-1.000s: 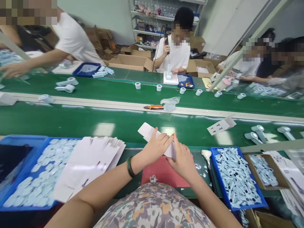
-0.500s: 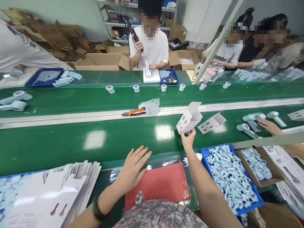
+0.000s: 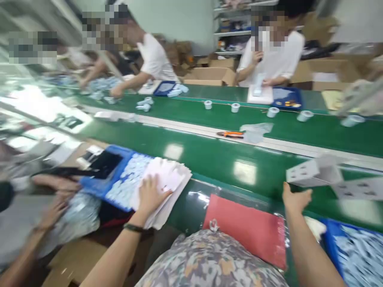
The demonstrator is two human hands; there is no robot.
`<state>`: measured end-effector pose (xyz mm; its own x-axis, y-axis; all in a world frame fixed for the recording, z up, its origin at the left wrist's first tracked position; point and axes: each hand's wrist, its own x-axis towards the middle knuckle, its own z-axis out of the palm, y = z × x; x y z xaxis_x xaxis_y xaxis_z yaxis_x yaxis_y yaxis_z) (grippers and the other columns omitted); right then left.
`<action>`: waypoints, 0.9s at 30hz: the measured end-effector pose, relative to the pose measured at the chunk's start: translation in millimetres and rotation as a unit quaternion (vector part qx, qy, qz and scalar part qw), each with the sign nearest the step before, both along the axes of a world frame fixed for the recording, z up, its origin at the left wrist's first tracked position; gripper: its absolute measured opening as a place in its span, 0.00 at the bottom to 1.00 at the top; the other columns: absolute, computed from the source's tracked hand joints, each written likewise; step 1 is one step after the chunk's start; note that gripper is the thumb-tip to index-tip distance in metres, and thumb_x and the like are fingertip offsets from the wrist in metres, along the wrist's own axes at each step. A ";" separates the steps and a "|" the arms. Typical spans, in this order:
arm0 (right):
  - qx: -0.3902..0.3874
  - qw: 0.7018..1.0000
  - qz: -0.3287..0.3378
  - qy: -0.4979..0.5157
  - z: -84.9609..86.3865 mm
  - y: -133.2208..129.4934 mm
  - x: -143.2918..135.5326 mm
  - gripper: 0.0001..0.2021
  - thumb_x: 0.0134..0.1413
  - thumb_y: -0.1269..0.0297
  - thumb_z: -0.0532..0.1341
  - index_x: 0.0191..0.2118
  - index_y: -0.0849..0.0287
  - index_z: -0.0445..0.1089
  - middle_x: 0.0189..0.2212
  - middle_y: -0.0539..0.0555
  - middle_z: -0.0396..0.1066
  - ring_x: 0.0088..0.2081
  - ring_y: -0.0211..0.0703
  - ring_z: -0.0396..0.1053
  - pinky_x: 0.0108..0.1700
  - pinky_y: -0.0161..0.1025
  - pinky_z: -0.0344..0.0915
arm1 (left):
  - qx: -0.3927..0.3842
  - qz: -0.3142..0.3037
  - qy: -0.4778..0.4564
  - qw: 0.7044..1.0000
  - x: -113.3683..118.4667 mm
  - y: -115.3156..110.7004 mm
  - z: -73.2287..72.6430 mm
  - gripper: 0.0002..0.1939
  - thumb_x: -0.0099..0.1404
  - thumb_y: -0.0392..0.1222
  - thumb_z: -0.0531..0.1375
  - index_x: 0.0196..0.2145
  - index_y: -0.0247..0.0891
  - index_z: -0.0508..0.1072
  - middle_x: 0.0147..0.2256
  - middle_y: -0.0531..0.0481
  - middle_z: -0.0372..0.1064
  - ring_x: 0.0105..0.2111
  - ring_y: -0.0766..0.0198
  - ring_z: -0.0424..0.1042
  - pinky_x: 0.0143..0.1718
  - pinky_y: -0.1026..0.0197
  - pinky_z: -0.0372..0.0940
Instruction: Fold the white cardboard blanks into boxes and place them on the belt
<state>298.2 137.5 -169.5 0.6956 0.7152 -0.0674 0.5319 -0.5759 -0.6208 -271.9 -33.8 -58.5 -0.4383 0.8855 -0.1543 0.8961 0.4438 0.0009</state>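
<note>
My left hand lies with its fingers apart on a stack of flat white cartons at the left. Just below an erected white box at the right is my right hand, its thumb and fingers spread, with nothing held between them. Beside that box a second white box rests on the green belt. Both boxes are blurred. A red sheet lies between my arms on the near edge.
Blue trays of pale blue parts stand at the left and right. Orange-handled pliers and a clear plastic bag lie on the white divider. Several small round parts line the far belt. People sit opposite; another person's arms are at the left.
The view has swung left. My left hand has moved from above the near edge onto the carton stack. My right hand has let go of the white box, which now sits on the belt.
</note>
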 end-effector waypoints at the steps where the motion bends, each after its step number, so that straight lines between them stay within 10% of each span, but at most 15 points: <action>1: 0.011 1.000 -0.002 -0.010 -3.5 -5.2 -12.1 0.54 0.47 0.46 0.67 0.68 0.83 0.51 0.65 0.91 0.56 0.69 0.81 0.57 0.67 0.65 0.56 | -0.015 0.028 -0.001 1.000 5.1 -1.2 0.8 0.53 0.63 0.64 0.63 0.74 0.29 0.49 0.72 0.19 0.46 0.72 0.23 0.46 0.65 0.24 0.55; 4: 0.022 0.985 0.145 0.087 -5.8 -30.3 -87.4 0.39 0.53 0.44 0.59 0.62 0.71 0.65 0.56 0.79 0.72 0.60 0.73 0.70 0.61 0.64 0.65 | -0.016 -0.005 -0.018 1.000 17.9 -3.8 1.1 0.58 0.56 0.61 0.70 0.74 0.35 0.50 0.74 0.24 0.43 0.73 0.26 0.43 0.67 0.24 0.49; 7: -0.045 0.883 0.360 0.299 17.0 -72.3 -207.8 0.34 0.51 0.41 0.61 0.57 0.62 0.70 0.48 0.66 0.79 0.51 0.61 0.77 0.56 0.58 0.71 | 0.007 -0.034 -0.019 0.999 27.2 -13.6 1.4 0.60 0.53 0.58 0.74 0.74 0.38 0.51 0.74 0.26 0.45 0.73 0.27 0.44 0.68 0.23 0.47; 10: -0.143 0.766 0.359 0.513 45.4 -103.9 -322.0 0.32 0.41 0.47 0.72 0.52 0.55 0.71 0.43 0.58 0.80 0.45 0.53 0.79 0.51 0.53 0.75 | 0.040 -0.055 -0.030 0.997 26.3 -24.4 0.9 0.55 0.56 0.56 0.73 0.73 0.40 0.55 0.72 0.28 0.52 0.72 0.29 0.48 0.68 0.26 0.48; 13: -0.170 0.724 0.357 0.566 67.7 -116.4 -376.4 0.25 0.43 0.43 0.71 0.41 0.55 0.70 0.33 0.54 0.79 0.36 0.48 0.80 0.42 0.46 0.77 | 0.086 -0.073 -0.064 0.992 10.9 -30.3 3.3 0.51 0.58 0.57 0.71 0.72 0.37 0.59 0.69 0.29 0.57 0.71 0.30 0.51 0.69 0.29 0.51; 19: -0.181 0.650 0.415 0.610 113.9 -126.0 -327.7 0.22 0.43 0.47 0.74 0.39 0.56 0.72 0.33 0.52 0.80 0.34 0.46 0.81 0.41 0.43 0.78 | 0.143 -0.063 -0.227 0.961 -13.1 -45.0 30.6 0.36 0.69 0.57 0.60 0.68 0.37 0.64 0.60 0.37 0.71 0.59 0.45 0.72 0.62 0.44 0.66; 24: -0.226 0.614 0.458 0.602 138.9 -146.1 -268.1 0.21 0.40 0.53 0.75 0.41 0.57 0.75 0.33 0.51 0.80 0.32 0.44 0.78 0.36 0.42 0.76 | 0.147 -0.167 -0.317 0.922 26.9 -48.8 47.3 0.27 0.70 0.53 0.59 0.63 0.44 0.72 0.55 0.46 0.77 0.53 0.53 0.77 0.57 0.53 0.70; 27: -0.238 0.641 0.465 0.562 134.1 -166.0 -236.6 0.18 0.39 0.54 0.76 0.35 0.57 0.76 0.30 0.50 0.80 0.30 0.44 0.76 0.35 0.41 0.74 | 0.100 -0.229 -0.333 0.909 63.9 -50.5 51.0 0.27 0.69 0.52 0.61 0.64 0.46 0.71 0.56 0.45 0.76 0.52 0.52 0.77 0.55 0.54 0.71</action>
<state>61.5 -28.4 -35.4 -0.6962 0.4985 -0.5165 0.1526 -0.6003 -0.7851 -208.0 -84.3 -7.5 0.1153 0.9912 -0.0653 0.7582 -0.0454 0.6504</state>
